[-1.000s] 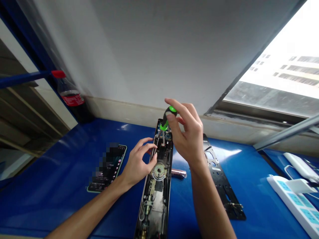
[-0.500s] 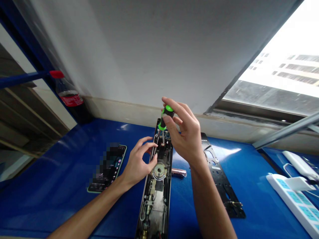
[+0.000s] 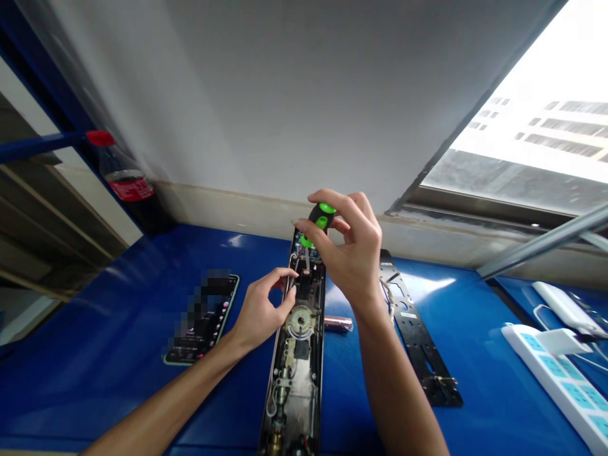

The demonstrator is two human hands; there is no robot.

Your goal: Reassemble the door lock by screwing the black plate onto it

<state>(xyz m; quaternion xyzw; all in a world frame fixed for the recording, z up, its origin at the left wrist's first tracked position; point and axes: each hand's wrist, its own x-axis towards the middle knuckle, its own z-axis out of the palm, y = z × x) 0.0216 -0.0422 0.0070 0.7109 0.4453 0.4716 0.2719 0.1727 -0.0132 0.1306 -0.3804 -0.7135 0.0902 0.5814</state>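
Note:
A green and black screwdriver [image 3: 321, 223] is held by its handle in my right hand [image 3: 352, 247], its shaft pointing down toward the upper part of a long, narrow device [image 3: 300, 367]. The device lies open, showing metal parts, wires and a round disc [image 3: 301, 322]. At its left edge, beside the upper part, my left hand [image 3: 266, 307] has thumb and index finger close together; whatever lies between the fingertips is too small to make out.
A phone [image 3: 204, 323] lies at left on the blue table [image 3: 128, 354], and a cola bottle [image 3: 128, 187] stands behind. To the right are a wrapped cylinder [image 3: 338, 324], a black metal plate [image 3: 418, 342] and a white power strip [image 3: 560, 373].
My left thumb and index finger have come closer together at the device's edge. The screwdriver handle leans more to the right, and my right thumb has shifted along it.

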